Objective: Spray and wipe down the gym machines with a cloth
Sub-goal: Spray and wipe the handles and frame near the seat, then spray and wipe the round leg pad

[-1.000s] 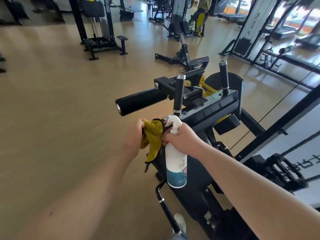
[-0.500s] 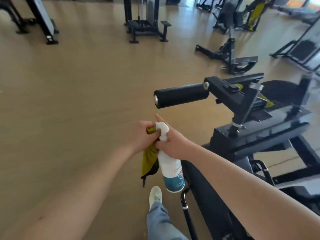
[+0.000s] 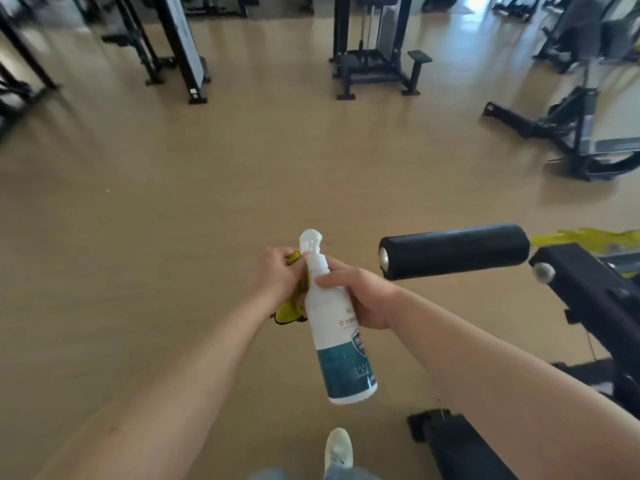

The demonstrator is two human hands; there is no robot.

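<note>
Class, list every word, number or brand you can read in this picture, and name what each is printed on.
No text is legible.
White and teal plastic spray bottle: red logo line, shield badge and small white print on the teal band, all too blurred to read.
Black padded roller machine: no lettering shows.

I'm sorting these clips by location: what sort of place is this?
Very likely a gym: a black weight machine stands across the wide tan floor, and a padded roller juts out at the right. The right hand holds a spray bottle, the left hand a yellow cloth.
</note>
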